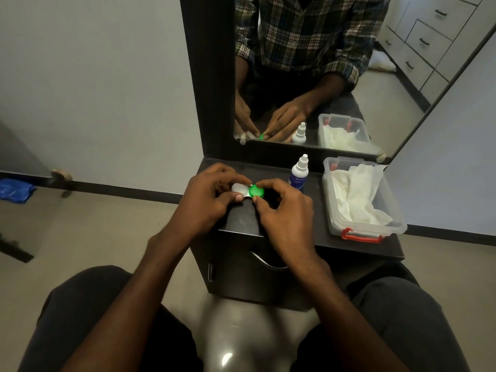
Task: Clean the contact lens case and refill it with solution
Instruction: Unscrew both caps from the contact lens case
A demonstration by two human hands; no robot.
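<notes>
My left hand [206, 196] pinches the contact lens case [248, 191] steady on the desk [316, 232]; my right hand [284, 208] fingers grip the green cap [256, 191], which I should twist off gently.

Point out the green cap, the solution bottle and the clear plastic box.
green cap [256, 191], head view, middle of its top.
solution bottle [299, 174], head view, white body above the label.
clear plastic box [361, 236], head view, red latch on its near wall.

Solution bottle [299, 171] and tissue box [362, 197] right; left tabletop [241, 224] open.
</notes>
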